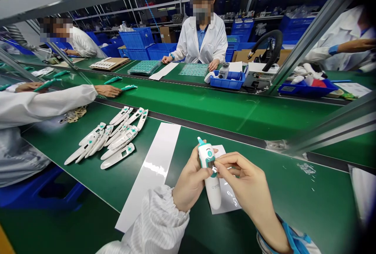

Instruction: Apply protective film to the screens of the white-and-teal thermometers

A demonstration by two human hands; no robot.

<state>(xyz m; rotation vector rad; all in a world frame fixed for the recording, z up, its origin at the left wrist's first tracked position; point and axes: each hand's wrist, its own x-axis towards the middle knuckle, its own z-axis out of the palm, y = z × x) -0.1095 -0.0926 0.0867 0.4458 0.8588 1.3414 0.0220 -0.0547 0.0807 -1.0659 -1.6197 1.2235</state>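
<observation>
My left hand (189,179) holds a white and teal ear thermometer (212,187) upright, with its teal tip pointing up and away from me. My right hand (243,179) pinches a small shiny piece of film (214,169) against the thermometer's display. Beneath both hands lies a white backing sheet (226,201) dotted with small glossy pieces. A longer white strip (152,167) lies to the left of my hands. Farther left is a loose heap of white thermometer housings with teal details (117,136), which neither hand touches.
A green work mat (293,195) lies under my hands, with a dark-edged green conveyor (205,109) beyond it. A co-worker's white sleeve (49,103) reaches across at left. Other co-workers, blue bins (226,80) and a hose-fitted machine (261,73) stand beyond the conveyor.
</observation>
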